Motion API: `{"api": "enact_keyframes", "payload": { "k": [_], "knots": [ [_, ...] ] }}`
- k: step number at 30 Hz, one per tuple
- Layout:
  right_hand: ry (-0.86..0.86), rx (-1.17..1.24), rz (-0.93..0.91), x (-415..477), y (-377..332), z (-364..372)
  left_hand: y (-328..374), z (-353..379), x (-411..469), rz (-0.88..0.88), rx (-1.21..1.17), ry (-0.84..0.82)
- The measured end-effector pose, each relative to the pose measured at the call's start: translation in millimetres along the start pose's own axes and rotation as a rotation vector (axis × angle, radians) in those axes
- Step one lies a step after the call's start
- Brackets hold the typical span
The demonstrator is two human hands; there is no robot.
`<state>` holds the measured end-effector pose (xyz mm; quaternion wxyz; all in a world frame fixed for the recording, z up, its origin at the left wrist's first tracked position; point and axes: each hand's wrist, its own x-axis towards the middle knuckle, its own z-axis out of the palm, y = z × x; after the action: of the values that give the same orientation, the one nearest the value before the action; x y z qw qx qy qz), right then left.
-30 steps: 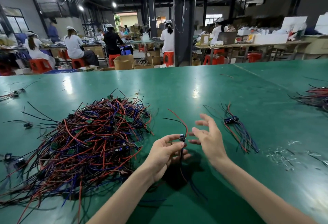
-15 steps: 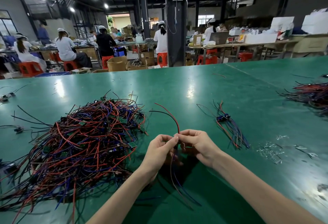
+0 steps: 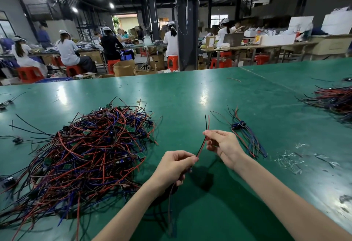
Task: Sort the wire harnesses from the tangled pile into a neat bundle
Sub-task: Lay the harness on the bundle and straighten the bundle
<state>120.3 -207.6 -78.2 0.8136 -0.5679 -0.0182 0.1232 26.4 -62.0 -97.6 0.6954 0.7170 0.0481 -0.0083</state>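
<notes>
Pinching one wire harness (image 3: 201, 147), left hand (image 3: 174, 167) and right hand (image 3: 222, 145) hide parts; lower end blurred.

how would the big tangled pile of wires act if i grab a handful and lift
Probably floppy: wires in the tangled pile curve loosely, and the harness pinched by the left hand and right hand droops below the left one. A handful would likely drag neighbours along, since strands cross and loop together. Likely light: thin wires, small green boards.
</notes>
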Motion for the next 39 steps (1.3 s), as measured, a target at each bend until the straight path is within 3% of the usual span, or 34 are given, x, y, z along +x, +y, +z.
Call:
{"api": "enact_keyframes", "payload": {
  "k": [4, 19, 39],
  "knots": [
    [0.036, -0.004, -0.026, 1.0, -6.6, -2.5, 0.5, 1.1, -1.7, 0.04, 0.056, -0.005],
    [-0.044, -0.045, -0.091, -4.2, -5.6, 4.4, 1.3, 4.2, 0.8, 0.002, -0.175, 0.031],
    [-0.058, -0.073, -0.094, -0.5, -12.1, -6.4, 5.1, 4.0, -1.4, -0.011, -0.07, 0.003]
  ]
}}
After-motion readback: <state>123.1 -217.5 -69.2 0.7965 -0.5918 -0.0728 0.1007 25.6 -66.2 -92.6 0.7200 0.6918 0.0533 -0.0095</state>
